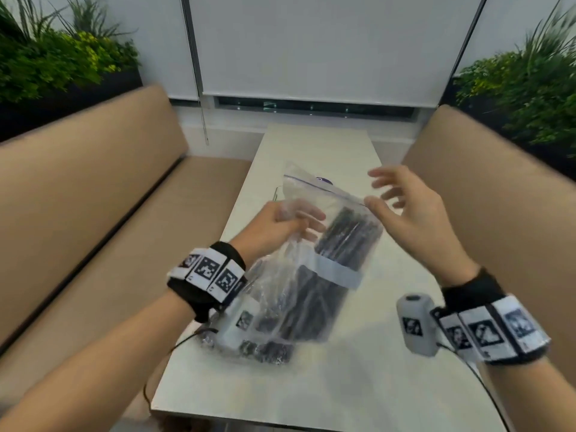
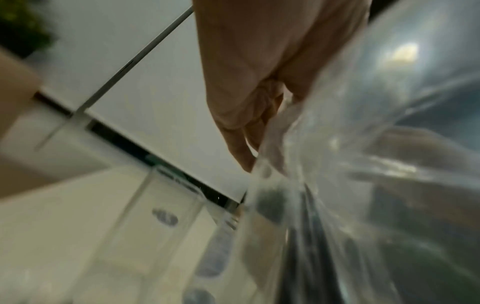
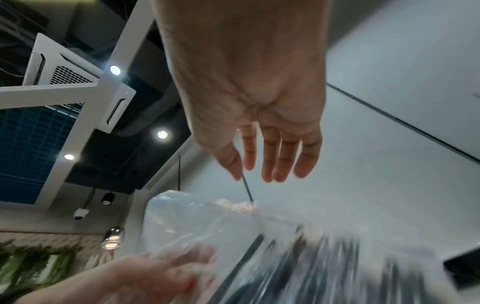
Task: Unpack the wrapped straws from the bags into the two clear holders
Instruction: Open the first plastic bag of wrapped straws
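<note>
Fingers [image 1: 307,218] of the left hand [image 1: 277,226] curl round the crumpled side of a clear plastic zip-top bag [image 1: 314,244], gripping it above the long pale tabletop [image 1: 358,385]. Inside the bag lies a bundle of dark wrapped straws [image 1: 346,235], bound across its middle by a pale band [image 1: 338,271]; the straws' far ends reach up toward the bag's blue-lined zip edge [image 1: 321,186]. Part of the bag droops down over the left wrist's grey camera unit [image 1: 240,322] (the plastic is blurred there, so how much of it touches the table is unclear).

Just beside the zip edge, the right hand [image 1: 411,213] hangs with its fingers [image 1: 381,176] spread wide and holding nothing; its thumb tip comes close to the bag's upper corner, though contact cannot be confirmed. The right wrist view shows that open palm [image 3: 246,82] above the bag [image 3: 207,222], apart from it.

From the left wrist view, a clear rectangular holder [image 2: 161,216] with a dark mark on its wall stands on the table beyond the bag [image 2: 350,164].

Tan upholstered benches [image 1: 93,188] flank the table, with green planters [image 1: 56,54] behind them.
</note>
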